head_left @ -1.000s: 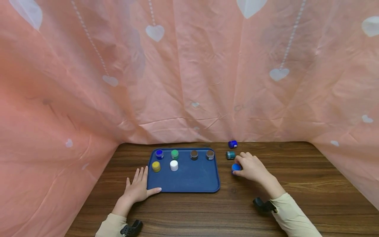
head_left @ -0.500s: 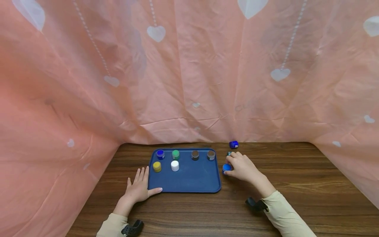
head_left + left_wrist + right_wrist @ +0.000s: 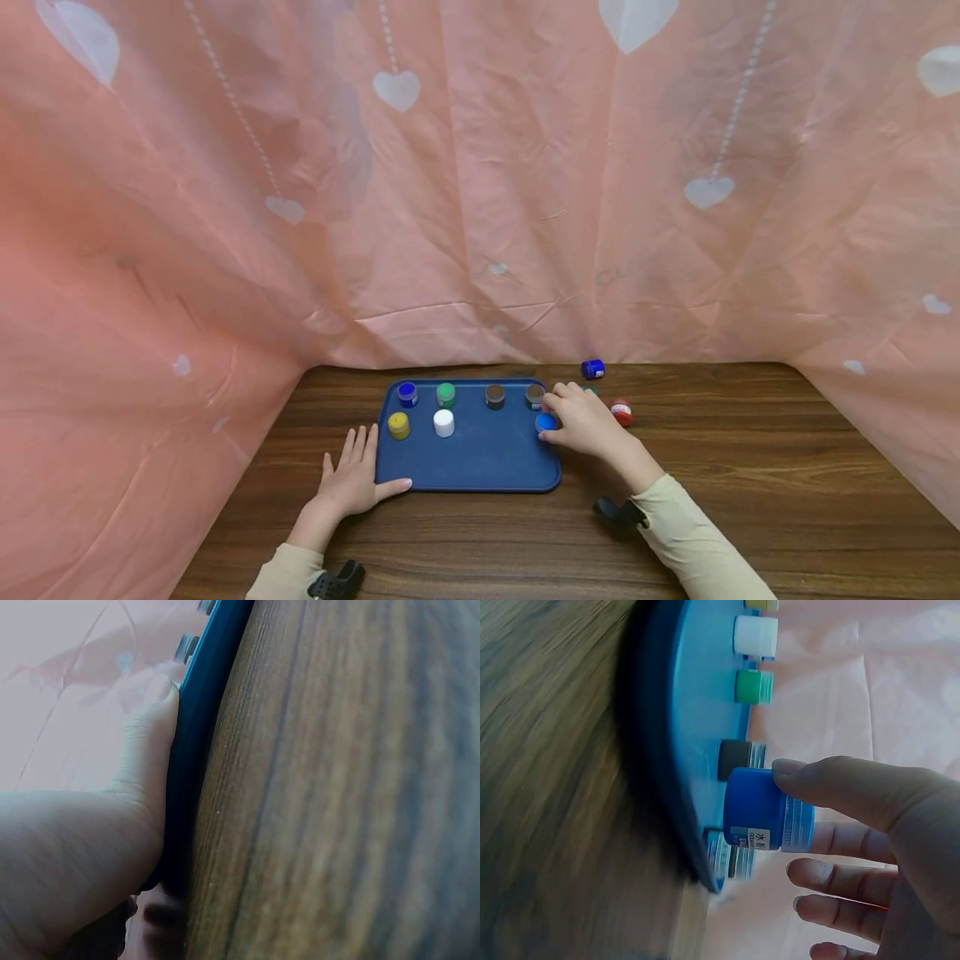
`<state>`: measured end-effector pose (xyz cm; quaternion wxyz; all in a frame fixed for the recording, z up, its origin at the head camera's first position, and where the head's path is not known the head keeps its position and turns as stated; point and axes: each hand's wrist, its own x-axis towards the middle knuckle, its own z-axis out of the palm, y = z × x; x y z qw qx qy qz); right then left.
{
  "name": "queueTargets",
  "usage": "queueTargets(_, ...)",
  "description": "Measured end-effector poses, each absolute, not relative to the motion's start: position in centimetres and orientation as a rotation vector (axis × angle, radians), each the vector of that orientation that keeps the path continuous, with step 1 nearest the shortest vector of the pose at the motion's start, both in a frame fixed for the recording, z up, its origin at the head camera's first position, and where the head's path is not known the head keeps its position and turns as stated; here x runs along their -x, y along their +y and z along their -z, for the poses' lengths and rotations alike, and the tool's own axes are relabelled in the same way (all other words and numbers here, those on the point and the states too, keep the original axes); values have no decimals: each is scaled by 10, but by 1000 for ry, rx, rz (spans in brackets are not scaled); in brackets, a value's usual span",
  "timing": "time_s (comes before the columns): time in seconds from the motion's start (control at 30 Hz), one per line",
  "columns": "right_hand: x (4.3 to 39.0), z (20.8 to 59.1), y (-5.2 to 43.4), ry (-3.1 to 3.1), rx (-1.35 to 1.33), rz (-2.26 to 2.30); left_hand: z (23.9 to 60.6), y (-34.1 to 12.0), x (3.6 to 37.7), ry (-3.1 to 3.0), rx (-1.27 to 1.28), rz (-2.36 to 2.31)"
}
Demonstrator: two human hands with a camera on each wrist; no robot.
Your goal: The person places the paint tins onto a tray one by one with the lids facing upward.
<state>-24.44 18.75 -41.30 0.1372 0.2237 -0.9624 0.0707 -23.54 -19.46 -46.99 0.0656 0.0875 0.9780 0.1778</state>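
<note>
A dark blue tray lies on the wooden table with several small paint jars on it: dark blue, green, two brown, yellow and white. My right hand pinches a bright blue jar just above the tray's right end, close to the right brown jar. In the right wrist view the thumb lies on this blue jar above the tray. My left hand rests flat on the table, its thumb along the tray's front left corner.
A red jar and a dark blue jar lie on the table right of the tray. A teal jar is mostly hidden behind my right hand. Pink cloth closes in the back and both sides.
My right hand has carried the bright blue jar leftward from the table to over the tray's right end. A red jar has come into view. The left hand has stayed put.
</note>
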Motion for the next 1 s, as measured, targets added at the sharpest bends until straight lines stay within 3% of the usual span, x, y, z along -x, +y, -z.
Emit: queueTargets(1.0,274,413,124,-2889,-741,-183,475,-197,238,2927,-273,-576)
